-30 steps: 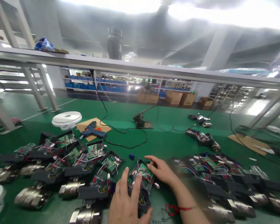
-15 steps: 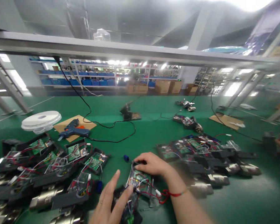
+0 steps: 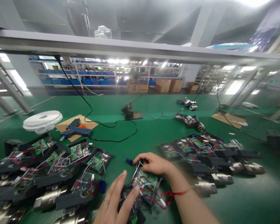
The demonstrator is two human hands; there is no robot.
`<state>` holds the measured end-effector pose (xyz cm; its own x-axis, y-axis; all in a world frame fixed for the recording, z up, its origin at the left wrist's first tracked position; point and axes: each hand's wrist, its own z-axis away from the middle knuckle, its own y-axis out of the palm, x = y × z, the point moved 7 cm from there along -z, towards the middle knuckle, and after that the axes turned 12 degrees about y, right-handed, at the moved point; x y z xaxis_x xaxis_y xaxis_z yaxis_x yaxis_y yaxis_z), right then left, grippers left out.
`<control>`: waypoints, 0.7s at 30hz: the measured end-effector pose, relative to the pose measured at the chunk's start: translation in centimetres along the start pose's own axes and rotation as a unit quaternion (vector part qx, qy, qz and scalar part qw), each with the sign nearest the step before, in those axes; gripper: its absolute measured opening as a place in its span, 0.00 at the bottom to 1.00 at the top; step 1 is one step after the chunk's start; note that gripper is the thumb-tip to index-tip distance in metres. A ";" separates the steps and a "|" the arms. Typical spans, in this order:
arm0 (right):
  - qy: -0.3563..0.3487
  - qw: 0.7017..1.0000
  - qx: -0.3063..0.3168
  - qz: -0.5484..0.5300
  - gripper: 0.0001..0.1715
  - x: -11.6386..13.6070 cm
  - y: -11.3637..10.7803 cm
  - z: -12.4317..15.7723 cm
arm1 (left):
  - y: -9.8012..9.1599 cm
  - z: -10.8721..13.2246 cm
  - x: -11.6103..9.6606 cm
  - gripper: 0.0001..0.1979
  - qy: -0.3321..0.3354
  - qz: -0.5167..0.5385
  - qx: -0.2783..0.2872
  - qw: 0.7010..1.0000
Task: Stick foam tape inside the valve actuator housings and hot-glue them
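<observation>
1. The right hand [image 3: 154,163] curls over the far end of a black unit with a green circuit board [image 3: 146,184], fingers bent and gripping its edge; the unit lies on the green tabletop [image 3: 154,137] near the front edge, between the two hands.
2. The left hand [image 3: 115,203] lies flat with fingers spread and straight, fingertips [image 3: 135,188] resting on the unit's near end.
3. A small blue part [image 3: 129,161] sits just beside the right hand; a red string [image 3: 175,194] circles the right wrist.
4. More units are piled on the left [image 3: 60,168] and on the right [image 3: 207,155]; a blue glue gun [image 3: 75,132] rests on cardboard [image 3: 88,124] farther back.
</observation>
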<state>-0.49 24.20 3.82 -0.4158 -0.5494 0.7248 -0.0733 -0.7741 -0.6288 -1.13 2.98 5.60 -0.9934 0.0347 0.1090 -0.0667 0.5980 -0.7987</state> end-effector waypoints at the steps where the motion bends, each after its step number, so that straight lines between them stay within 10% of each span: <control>1: 0.004 1.000 -0.001 -0.010 0.21 -0.2 -0.1 0.0 | 0.0 -0.1 0.2 0.49 0.000 0.011 0.011 1.000; 5: 0.025 0.992 -0.124 -0.030 0.03 -0.9 -2.0 0.6 | -0.6 -0.3 1.2 0.45 0.001 0.059 0.017 0.998; 13: 0.086 0.858 -0.503 -0.047 0.11 -2.0 -3.4 7.3 | -1.4 0.4 1.6 0.40 -0.008 0.058 0.020 0.998; 21: 0.128 0.874 -0.469 -0.003 0.11 -4.0 2.4 12.5 | -0.4 -0.7 1.6 0.45 -0.051 0.027 0.007 0.998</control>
<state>12.30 20.63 2.89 -0.5931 -0.3658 0.7172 -0.7366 -0.1131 -0.6668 -2.66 3.39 6.47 -0.9999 -0.0153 0.0056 -0.0135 0.5866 -0.8098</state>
